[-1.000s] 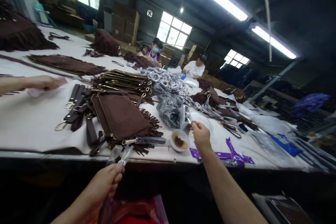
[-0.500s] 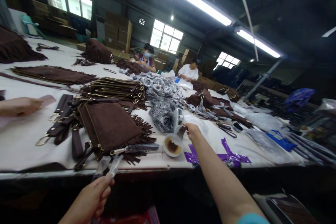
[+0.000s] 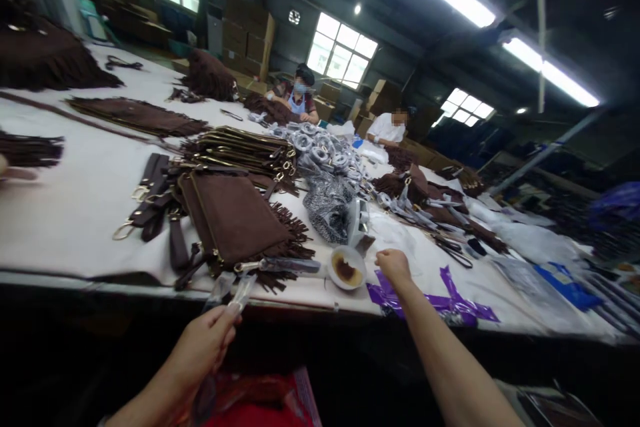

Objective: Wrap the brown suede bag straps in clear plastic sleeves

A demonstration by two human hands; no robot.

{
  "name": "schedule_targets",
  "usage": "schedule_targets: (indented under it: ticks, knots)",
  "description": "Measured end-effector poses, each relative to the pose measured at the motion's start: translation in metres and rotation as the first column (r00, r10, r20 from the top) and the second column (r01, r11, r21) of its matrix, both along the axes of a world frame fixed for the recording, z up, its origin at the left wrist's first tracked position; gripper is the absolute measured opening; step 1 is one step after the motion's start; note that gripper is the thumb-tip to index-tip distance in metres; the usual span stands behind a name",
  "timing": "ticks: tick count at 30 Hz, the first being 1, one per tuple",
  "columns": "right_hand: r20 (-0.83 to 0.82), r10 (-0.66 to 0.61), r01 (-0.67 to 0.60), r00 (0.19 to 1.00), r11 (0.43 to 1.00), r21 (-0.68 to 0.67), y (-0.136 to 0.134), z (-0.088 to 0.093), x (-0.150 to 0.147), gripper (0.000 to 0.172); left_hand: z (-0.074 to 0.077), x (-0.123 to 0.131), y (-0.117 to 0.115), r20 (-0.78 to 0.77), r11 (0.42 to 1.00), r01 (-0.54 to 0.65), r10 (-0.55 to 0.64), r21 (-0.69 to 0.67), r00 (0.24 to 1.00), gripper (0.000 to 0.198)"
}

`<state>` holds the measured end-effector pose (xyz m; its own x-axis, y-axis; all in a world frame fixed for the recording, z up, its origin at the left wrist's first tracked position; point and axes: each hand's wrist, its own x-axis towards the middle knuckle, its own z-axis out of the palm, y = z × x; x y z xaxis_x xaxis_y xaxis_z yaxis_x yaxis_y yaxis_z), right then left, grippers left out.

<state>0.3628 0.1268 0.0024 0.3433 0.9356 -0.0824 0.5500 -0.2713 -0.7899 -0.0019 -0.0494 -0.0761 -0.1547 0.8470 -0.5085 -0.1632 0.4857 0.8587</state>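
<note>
My left hand is below the table's front edge, fingers pinched on a strip in clear plastic wrap that sticks up toward the table. My right hand hovers over the white table, fingers curled closed just right of a small white bowl with brown paste in it; what it holds, if anything, is hidden. A brown suede fringed bag lies flat left of the bowl, with a wrapped strap lying on its fringe.
Dark brown straps with gold rings lie left of the bag. Behind it are stacked brown bags, a heap of wrapped rings, a patterned pouch and purple tape strips. Two people sit at the far side.
My right hand has drawn back from the white object behind the bowl toward the table's front. The co-worker's hand at the left has slid almost out of view.
</note>
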Motion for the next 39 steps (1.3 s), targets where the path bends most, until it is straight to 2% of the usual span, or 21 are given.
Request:
schedule_targets:
  ticks: [2, 4, 5, 7, 10, 11, 13, 15, 19, 21, 24, 27, 30, 34, 36, 39]
  knots:
    - [0.038, 0.077, -0.078, 0.996, 0.997, 0.019, -0.009, 0.004, -0.011, 0.010, 0.000, -0.002, -0.002, -0.080, 0.998, 0.008, -0.003, 0.055, 0.997, 0.053]
    - [-0.021, 0.283, -0.282, 0.959, 0.959, 0.027, -0.027, 0.006, -0.040, 0.024, 0.000, -0.004, -0.003, -0.203, 0.990, 0.018, 0.011, 0.142, 0.979, 0.047]
    - [-0.109, 0.408, -0.409, 0.907, 0.913, 0.013, -0.039, 0.006, -0.060, 0.031, -0.001, -0.005, -0.003, -0.279, 0.982, 0.032, 0.021, 0.184, 0.960, 0.046]
    - [-0.260, 0.600, -0.629, 0.756, 0.776, -0.037, -0.067, 0.006, -0.109, 0.034, 0.000, -0.006, -0.005, -0.437, 0.964, 0.077, 0.044, 0.255, 0.899, 0.044]
    - [-0.304, 0.736, -0.790, 0.606, 0.602, -0.117, -0.102, 0.000, -0.182, 0.029, 0.002, -0.008, -0.009, -0.641, 0.938, 0.199, 0.030, 0.283, 0.767, 0.041]
    - [-0.311, 0.754, -0.811, 0.579, 0.570, -0.129, -0.108, -0.005, -0.202, 0.030, 0.002, -0.009, -0.011, -0.697, 0.935, 0.238, 0.012, 0.262, 0.717, 0.040]
    - [-0.310, 0.740, -0.799, 0.597, 0.580, -0.155, -0.110, -0.017, -0.232, 0.031, 0.001, -0.011, -0.014, -0.787, 0.934, 0.293, -0.023, 0.203, 0.617, 0.039]
    - [-0.281, 0.713, -0.766, 0.642, 0.613, -0.194, -0.105, -0.031, -0.249, 0.030, -0.001, -0.013, -0.015, -0.848, 0.928, 0.334, -0.038, 0.166, 0.528, 0.037]
    - [-0.116, 0.718, -0.711, 0.687, 0.629, -0.316, -0.090, -0.052, -0.260, 0.028, -0.008, -0.018, -0.016, -0.925, 0.887, 0.441, -0.044, 0.138, 0.377, 0.038]
    - [-0.054, 0.715, -0.683, 0.697, 0.639, -0.354, -0.088, -0.058, -0.261, 0.026, -0.011, -0.020, -0.017, -0.942, 0.871, 0.474, -0.041, 0.130, 0.334, 0.039]
    - [-0.056, 0.707, -0.672, 0.705, 0.641, -0.372, -0.088, -0.062, -0.260, 0.024, -0.014, -0.022, -0.018, -0.940, 0.870, 0.466, -0.009, 0.160, 0.340, 0.038]
    - [-0.141, 0.727, -0.720, 0.672, 0.597, -0.353, -0.091, -0.058, -0.256, 0.023, -0.014, -0.024, -0.019, -0.924, 0.893, 0.406, 0.029, 0.195, 0.380, 0.039]
    - [-0.233, 0.745, -0.775, 0.625, 0.558, -0.295, -0.094, -0.048, -0.248, 0.020, -0.013, -0.026, -0.019, -0.912, 0.906, 0.380, 0.018, 0.189, 0.410, 0.039]
    - [-0.287, 0.742, -0.795, 0.606, 0.575, -0.191, -0.098, -0.040, -0.241, 0.022, -0.012, -0.025, -0.020, -0.927, 0.903, 0.401, -0.009, 0.153, 0.375, 0.039]
    - [-0.327, 0.742, -0.804, 0.586, 0.581, -0.122, -0.100, -0.043, -0.242, 0.026, -0.013, -0.023, -0.020, -0.934, 0.896, 0.419, -0.013, 0.149, 0.358, 0.038]
    - [-0.355, 0.775, -0.837, 0.523, 0.547, -0.038, -0.101, -0.055, -0.247, 0.031, -0.014, -0.021, -0.021, -0.940, 0.885, 0.442, -0.012, 0.149, 0.341, 0.036]
